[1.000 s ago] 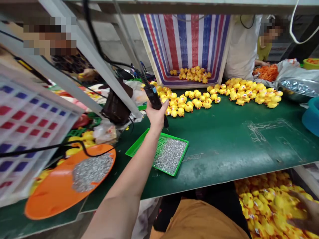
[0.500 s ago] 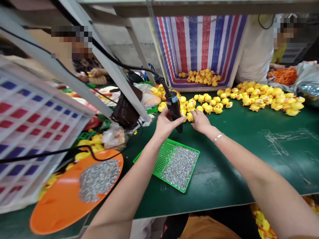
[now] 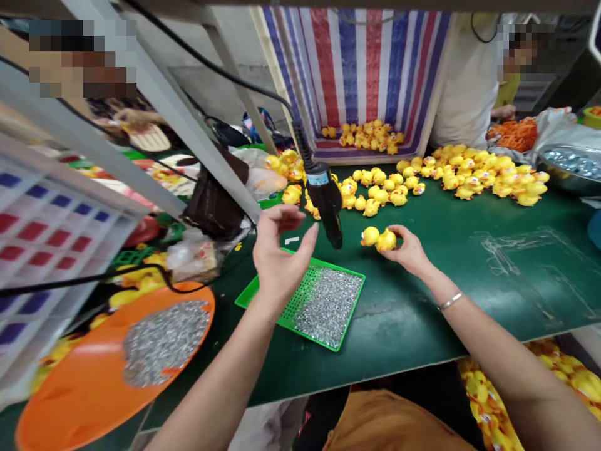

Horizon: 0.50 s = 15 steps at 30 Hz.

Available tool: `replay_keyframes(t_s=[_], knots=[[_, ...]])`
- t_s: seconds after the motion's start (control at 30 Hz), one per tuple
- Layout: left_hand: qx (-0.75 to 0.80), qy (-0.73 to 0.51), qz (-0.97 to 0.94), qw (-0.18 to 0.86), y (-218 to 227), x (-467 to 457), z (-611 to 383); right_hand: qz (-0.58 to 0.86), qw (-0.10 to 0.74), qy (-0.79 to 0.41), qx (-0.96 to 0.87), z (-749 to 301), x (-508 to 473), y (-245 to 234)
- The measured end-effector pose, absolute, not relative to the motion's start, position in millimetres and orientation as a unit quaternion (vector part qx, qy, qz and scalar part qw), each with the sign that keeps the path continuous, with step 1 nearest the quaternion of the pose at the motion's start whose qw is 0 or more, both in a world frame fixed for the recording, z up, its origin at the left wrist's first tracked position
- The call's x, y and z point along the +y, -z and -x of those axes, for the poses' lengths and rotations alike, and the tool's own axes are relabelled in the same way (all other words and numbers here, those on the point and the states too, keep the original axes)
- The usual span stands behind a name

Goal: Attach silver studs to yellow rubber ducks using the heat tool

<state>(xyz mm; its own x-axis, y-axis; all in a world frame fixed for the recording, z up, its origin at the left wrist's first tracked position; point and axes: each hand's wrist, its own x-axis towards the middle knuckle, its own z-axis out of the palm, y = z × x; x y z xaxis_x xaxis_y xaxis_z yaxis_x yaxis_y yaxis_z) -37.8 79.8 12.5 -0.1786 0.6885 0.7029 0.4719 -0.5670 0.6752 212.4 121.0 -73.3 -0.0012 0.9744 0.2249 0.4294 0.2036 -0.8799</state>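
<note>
A yellow toy duck (image 3: 379, 238) is held up above the green table by my right hand (image 3: 407, 249), its fingers closed on one end. My left hand (image 3: 284, 250) is open, thumb and fingers apart, with nothing in it. Just right of it a black electric screwdriver (image 3: 325, 203) hangs upright from a coiled cord. Below the screwdriver lies a green perforated tray (image 3: 292, 308) whose right part is covered with small silver metal pieces (image 3: 328, 307), probably screws. Several loose yellow ducks (image 3: 375, 194) lie behind the screwdriver.
An orange dish (image 3: 70, 382) with more silver pieces stands at left, beside a white plastic crate (image 3: 61, 250). A larger duck pile (image 3: 488, 172) lies at back right, near a metal bowl (image 3: 573, 169). A striped chute (image 3: 366, 75) rises behind. Another person's hand (image 3: 136, 118) shows at upper left.
My left hand has let go of the screwdriver and drawn left and open. My right hand has left the duck pile, moving nearer and right with a duck in its fingers.
</note>
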Motion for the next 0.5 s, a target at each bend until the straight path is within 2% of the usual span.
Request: replay_keyframes(t_s=[0.1,0.2,0.3,0.4,0.5], knots=[[0.452,-0.556,-0.688,0.116,-8,45,12,0.503,0.505,-0.344,-0.611,-219,58,53],[0.408,-0.452,-0.746,0.270,4,19,-12,0.451,0.528,-0.362,-0.622,-217,8,37],[0.353,-0.426,-0.734,0.394,18,1,-26,0.442,0.589,-0.393,-0.551,-216,-24,40],[0.369,-0.489,-0.718,0.330,34,-12,-34,0.425,0.624,-0.534,-0.380,-213,-40,55],[0.365,-0.497,-0.753,0.230,48,-25,-42,0.347,0.539,-0.726,-0.250,-205,-45,65]])
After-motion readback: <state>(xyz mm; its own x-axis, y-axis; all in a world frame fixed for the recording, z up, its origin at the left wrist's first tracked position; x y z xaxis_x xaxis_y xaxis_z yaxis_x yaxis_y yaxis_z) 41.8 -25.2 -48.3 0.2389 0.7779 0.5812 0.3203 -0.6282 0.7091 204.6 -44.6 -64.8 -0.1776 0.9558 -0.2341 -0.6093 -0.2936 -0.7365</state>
